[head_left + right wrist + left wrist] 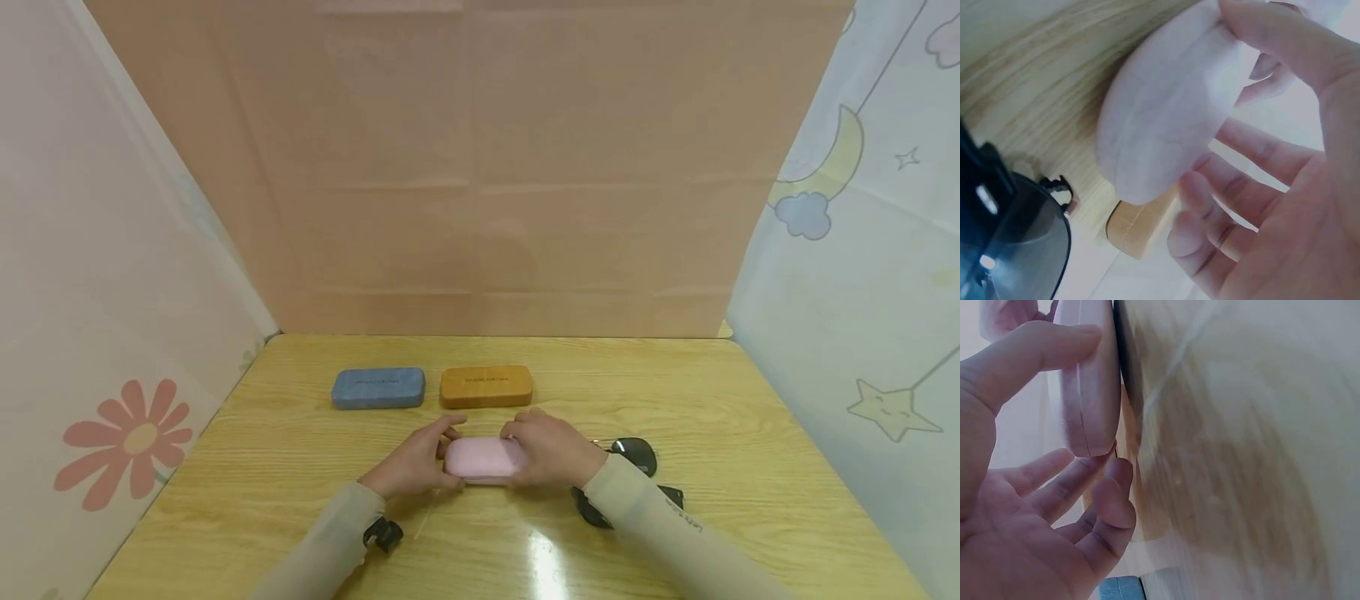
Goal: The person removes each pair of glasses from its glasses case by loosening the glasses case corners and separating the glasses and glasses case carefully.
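A pink glasses case [486, 460] with rounded ends lies lengthwise across the table between both hands, its lid down. My left hand [416, 462] holds its left end; in the left wrist view the thumb [1066, 347] presses the front side near the seam, with the fingers curved behind. Around the right end of the case, my right hand [555, 450] has its thumb in front and fingers at the far side. Dark sunglasses [636, 455] lie to the right, partly hidden under the right forearm. Their tinted lens [1029, 231] shows large in the right wrist view.
Behind the pink case, a blue glasses case [378, 389] and an orange glasses case [486, 387] sit side by side. The wooden table [720, 400] meets a tan backdrop [480, 250] at the back, with patterned cloth walls on both sides.
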Motion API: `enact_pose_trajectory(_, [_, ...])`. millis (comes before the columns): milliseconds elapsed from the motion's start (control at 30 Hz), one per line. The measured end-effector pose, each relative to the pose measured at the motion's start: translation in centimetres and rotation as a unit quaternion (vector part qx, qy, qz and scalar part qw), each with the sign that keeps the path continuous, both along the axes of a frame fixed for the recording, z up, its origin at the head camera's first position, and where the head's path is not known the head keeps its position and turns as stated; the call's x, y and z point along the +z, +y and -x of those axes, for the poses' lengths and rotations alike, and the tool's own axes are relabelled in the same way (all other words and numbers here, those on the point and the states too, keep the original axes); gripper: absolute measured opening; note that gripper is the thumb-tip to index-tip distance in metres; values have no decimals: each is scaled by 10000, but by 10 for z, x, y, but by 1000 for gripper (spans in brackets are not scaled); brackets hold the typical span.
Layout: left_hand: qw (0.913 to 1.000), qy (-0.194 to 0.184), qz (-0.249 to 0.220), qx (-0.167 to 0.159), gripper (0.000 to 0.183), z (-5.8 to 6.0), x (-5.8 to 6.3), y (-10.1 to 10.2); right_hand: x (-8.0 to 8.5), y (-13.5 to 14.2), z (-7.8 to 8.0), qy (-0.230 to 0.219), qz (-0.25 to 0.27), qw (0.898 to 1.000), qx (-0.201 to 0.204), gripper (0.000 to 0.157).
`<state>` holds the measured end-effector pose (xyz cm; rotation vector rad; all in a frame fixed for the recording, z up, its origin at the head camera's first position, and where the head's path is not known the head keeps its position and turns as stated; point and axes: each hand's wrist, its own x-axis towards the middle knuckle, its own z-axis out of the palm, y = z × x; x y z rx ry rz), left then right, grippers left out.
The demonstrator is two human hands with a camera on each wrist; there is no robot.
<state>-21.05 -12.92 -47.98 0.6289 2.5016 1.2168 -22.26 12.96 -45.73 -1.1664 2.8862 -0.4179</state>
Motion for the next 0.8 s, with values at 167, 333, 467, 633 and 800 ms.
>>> enact_pose_trajectory(167, [9990, 251, 377, 24, 95, 1, 0, 2, 0, 1, -1, 182, -53, 9996, 186, 54])
enact_pose_trajectory(333, [9979, 303, 542, 188, 97, 3, -1, 2, 1, 3, 2, 85, -49, 9994, 331, 52])
enact_pose_trajectory(467, [9981, 197, 475, 325, 97, 5, -2, 1, 2, 5, 4, 36, 84, 9991, 405, 50])
enact_pose_trajectory(633, [9982, 128, 390, 445, 93, 6, -3, 0, -1, 8, 6, -33, 220, 9987, 457, 50])
enact_pose_trajectory(800, [9979, 111, 433, 476, 88, 5, -5, 0, -2, 10, 8, -137, 344, 9976, 584, 49])
